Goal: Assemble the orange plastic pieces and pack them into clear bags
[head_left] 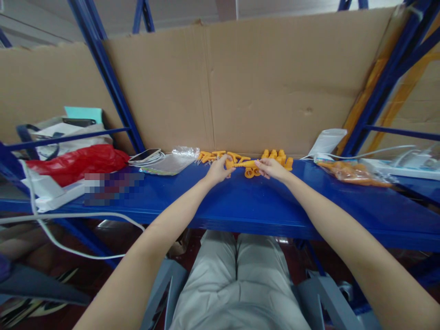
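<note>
Toward the left end of the desk (223,206) lies a red bag (82,162). Next, closer to the back edge, is a clear plastic packet (172,164), then loose orange pieces (206,157) along that edge. Before them, the left hand (220,170) has its grip pinching the left end of a slim orange part (247,163), nearer the back edge than the front. The right hand (273,168) pinches its other end. For good work, I would keep both ends in one line and press softly, without bending. The round orange pieces (249,173) sit just beside the right fingers, and orange caps (274,154) stand behind, so better not to brush them.
</note>
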Demonstrator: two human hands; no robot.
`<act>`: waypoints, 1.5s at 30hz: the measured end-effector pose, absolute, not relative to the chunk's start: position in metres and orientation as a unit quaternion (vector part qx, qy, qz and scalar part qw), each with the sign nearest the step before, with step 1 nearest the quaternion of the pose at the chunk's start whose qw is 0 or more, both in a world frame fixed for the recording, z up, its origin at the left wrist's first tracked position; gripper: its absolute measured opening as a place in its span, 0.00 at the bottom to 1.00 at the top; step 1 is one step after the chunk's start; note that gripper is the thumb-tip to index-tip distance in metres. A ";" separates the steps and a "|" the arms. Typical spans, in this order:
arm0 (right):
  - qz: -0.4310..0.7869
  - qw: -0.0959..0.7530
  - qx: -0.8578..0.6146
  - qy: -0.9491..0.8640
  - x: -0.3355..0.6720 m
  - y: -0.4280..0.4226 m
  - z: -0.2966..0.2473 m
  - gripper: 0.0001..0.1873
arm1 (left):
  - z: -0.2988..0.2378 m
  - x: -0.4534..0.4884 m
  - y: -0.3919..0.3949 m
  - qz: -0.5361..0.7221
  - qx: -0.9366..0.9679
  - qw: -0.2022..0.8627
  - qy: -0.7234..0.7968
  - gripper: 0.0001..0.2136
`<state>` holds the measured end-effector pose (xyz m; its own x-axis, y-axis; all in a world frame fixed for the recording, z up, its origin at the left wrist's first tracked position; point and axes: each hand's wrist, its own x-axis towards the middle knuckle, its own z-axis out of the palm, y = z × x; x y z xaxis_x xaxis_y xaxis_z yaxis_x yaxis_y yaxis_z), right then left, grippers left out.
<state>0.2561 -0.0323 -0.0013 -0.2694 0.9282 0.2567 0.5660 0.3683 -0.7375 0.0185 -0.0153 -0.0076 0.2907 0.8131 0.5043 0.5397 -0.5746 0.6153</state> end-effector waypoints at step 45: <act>-0.116 0.363 -0.576 -0.724 0.245 -0.029 -0.008 0.28 | -0.008 0.034 -0.020 0.446 0.731 0.341 0.389 0.10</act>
